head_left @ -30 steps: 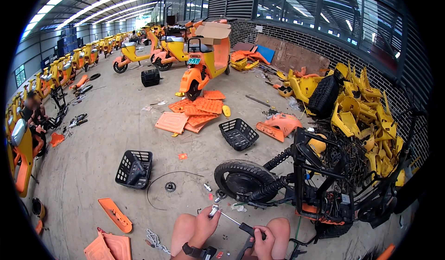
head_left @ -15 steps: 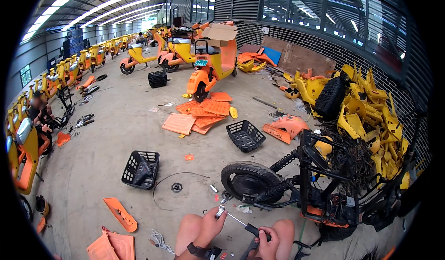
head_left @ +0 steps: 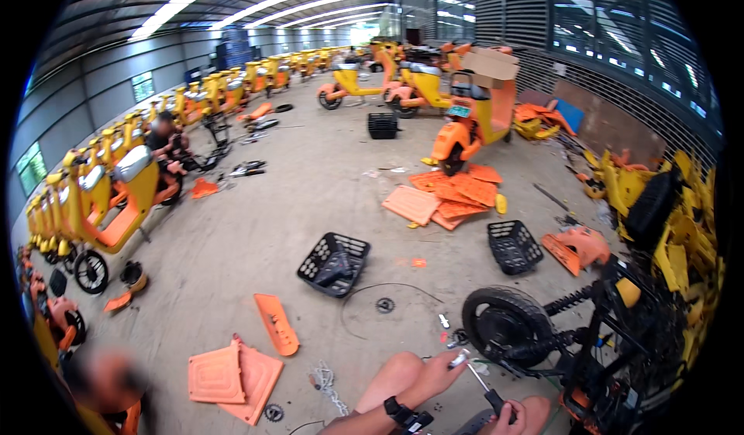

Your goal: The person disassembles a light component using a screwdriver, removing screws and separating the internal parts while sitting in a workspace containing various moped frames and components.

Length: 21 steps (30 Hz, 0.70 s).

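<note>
My left hand (head_left: 440, 373), with a dark band on its wrist, is closed on a small shiny metal part (head_left: 460, 357). A screwdriver (head_left: 494, 398) with a black handle is gripped in my right hand (head_left: 511, 417). Its thin shaft slants up to the metal part; whether the tip touches it is too small to tell. Both hands are in front of my bent knees. Just beyond them, to the right, lies a stripped scooter frame (head_left: 593, 342) with its black wheel (head_left: 508, 326).
Two black baskets (head_left: 335, 264), a toothed ring (head_left: 385, 306), a thin cable and orange panels (head_left: 217, 375) lie on the floor. Yellow scooter panels (head_left: 682, 233) are heaped at right. Scooters (head_left: 474, 129) stand farther off. People are at left, one close by (head_left: 108, 381).
My view has swung left, so the floor things and scooters appear farther right, and a nearby person shows at lower left. Both hands keep their hold on the metal part and the screwdriver.
</note>
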### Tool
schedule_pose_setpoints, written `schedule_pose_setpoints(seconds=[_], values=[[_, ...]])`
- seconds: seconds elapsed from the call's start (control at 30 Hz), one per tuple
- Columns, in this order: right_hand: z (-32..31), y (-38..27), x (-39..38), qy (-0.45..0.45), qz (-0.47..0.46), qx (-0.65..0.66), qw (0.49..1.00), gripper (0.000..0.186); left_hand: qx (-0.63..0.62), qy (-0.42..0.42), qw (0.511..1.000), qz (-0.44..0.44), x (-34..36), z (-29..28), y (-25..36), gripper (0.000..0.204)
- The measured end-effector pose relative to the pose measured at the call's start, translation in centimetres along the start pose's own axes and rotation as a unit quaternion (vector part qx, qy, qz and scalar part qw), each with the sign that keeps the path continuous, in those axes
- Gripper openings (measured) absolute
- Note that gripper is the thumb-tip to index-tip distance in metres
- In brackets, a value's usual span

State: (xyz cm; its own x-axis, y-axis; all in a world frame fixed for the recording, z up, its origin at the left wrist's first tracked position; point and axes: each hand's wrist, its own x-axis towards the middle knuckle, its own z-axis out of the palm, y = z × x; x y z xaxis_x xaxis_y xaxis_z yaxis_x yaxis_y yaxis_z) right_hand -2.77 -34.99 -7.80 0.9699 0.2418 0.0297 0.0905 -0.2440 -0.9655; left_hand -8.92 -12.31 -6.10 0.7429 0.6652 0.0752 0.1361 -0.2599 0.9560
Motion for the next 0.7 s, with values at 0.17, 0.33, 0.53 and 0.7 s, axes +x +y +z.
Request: schedule_pose_setpoints(seconds=[0.17,0.33,0.53,0.7], values=[[-0.1,2.1,0.8,-0.006,0.044,0.104,0.994,0.024,-0.01,-0.025,0.999,0.028,0.1,0.5,-1.5,0.032],[0.2,1.7,0.8,-0.003,0.018,0.084,0.996,0.023,-0.052,0.013,0.996,0.069,0.0,0.5,-1.4,0.03],[0.2,2.2,1.0,0.029,-0.049,0.055,0.997,0.026,-0.051,-0.019,0.997,0.063,0.1,0.1,-1.0,0.033],[-0.7,3.5,1.2,0.045,-0.095,0.04,0.994,0.029,-0.057,-0.031,0.997,0.049,0.1,0.6,-1.5,0.035]])
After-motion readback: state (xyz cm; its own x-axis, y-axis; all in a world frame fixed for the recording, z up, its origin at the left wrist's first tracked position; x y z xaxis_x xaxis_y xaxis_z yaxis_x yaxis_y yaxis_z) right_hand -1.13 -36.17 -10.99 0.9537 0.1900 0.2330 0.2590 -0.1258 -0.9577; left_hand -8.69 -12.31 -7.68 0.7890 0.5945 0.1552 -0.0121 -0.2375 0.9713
